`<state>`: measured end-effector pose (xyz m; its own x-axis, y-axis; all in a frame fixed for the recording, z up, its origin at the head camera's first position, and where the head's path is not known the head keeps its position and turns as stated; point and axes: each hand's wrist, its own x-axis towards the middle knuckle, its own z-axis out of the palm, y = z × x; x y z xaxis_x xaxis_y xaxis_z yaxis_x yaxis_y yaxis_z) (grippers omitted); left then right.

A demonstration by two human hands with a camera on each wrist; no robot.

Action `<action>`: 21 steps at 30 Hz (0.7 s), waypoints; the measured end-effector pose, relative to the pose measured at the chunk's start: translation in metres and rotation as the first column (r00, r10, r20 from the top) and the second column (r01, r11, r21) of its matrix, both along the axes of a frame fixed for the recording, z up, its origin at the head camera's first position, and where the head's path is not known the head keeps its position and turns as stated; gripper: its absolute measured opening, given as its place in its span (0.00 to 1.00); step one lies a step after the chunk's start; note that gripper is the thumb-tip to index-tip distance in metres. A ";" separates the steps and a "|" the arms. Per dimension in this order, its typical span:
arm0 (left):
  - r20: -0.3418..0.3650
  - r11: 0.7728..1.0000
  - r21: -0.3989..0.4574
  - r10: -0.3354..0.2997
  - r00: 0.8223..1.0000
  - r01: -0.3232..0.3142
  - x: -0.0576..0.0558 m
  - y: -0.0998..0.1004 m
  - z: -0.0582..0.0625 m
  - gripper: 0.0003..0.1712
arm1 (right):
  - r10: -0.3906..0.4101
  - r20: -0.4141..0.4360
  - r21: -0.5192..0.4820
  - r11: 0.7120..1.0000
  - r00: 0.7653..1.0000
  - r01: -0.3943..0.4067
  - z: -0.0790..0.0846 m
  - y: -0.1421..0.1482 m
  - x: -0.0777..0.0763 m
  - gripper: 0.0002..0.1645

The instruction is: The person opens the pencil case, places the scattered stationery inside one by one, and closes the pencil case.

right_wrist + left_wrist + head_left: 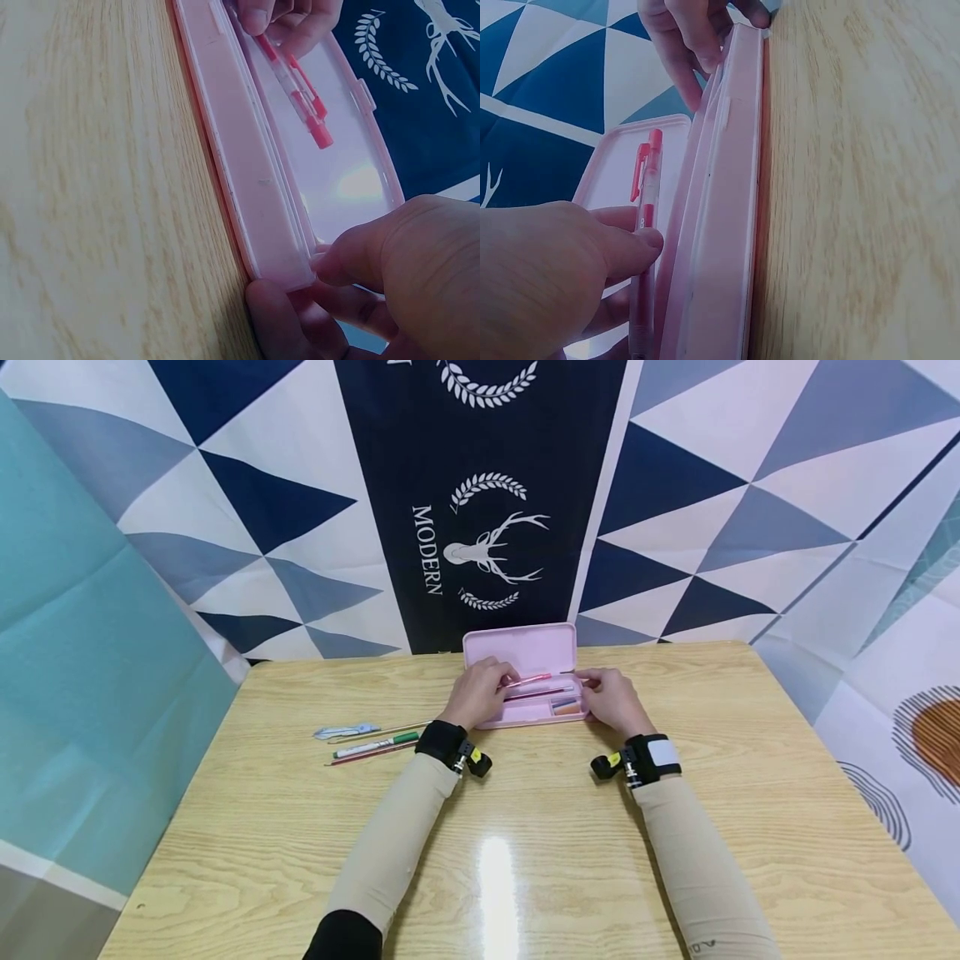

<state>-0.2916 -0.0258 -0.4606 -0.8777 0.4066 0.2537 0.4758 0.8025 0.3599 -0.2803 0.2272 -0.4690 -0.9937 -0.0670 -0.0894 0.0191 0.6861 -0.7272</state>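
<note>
A pink pencil case (517, 716) lies on the table with its lid (525, 647) raised at the back. My left hand (478, 692) pinches a clear pen with red ends (651, 187) between thumb and fingers, over the case. At the case's right end, my right hand (611, 697) grips the corner, its thumb at the rim and its fingers around the outer wall (259, 172). Inside the case lies a dark red pencil (536, 694). A small compartment at the right holds blue and orange pieces (566, 708).
Left of the case lie a light blue cutter-like tool (347, 731), a thin gold-coloured stick (405, 727), a green-capped white marker (373, 747) and a dark red pencil (367, 756). A patterned cloth wall (300, 510) rises behind the table (555, 827).
</note>
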 end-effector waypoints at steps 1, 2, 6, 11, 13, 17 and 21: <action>0.003 1.000 0.000 -0.003 1.000 0.003 0.000 0.001 0.000 0.08 | -0.002 0.000 0.002 1.000 1.000 0.002 0.000 0.000 0.000 0.26; 0.009 1.000 0.000 -0.005 1.000 0.005 -0.001 0.001 0.000 0.08 | -0.004 0.001 0.004 1.000 1.000 0.004 0.001 0.000 0.000 0.26; 0.032 1.000 -0.005 -0.002 0.999 0.002 -0.001 0.003 0.000 0.08 | -0.003 0.008 0.004 1.000 1.000 0.003 0.002 -0.001 0.001 0.26; 0.042 1.000 -0.022 0.009 0.999 -0.008 -0.002 0.005 -0.001 0.07 | -0.001 0.008 0.004 1.000 1.000 0.001 0.002 -0.001 0.001 0.26; 0.042 1.000 -0.027 0.005 0.999 -0.004 -0.003 0.005 -0.002 0.08 | -0.005 0.010 0.007 1.000 1.000 0.004 0.002 -0.001 0.000 0.26; 0.040 0.999 -0.039 -0.008 0.999 0.009 -0.002 0.006 -0.003 0.08 | -0.018 0.011 0.007 1.000 1.000 0.017 0.001 -0.001 -0.001 0.26; 0.030 0.999 -0.046 -0.017 0.999 0.018 -0.003 0.006 -0.005 0.08 | -0.014 -0.018 0.015 1.000 1.000 0.014 -0.001 -0.002 -0.001 0.26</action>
<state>-0.2944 -0.0199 -0.4653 -0.8770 0.4327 0.2088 0.4799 0.8100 0.3370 -0.2815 0.2253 -0.4697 -0.9960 -0.0518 -0.0721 0.0157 0.6970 -0.7169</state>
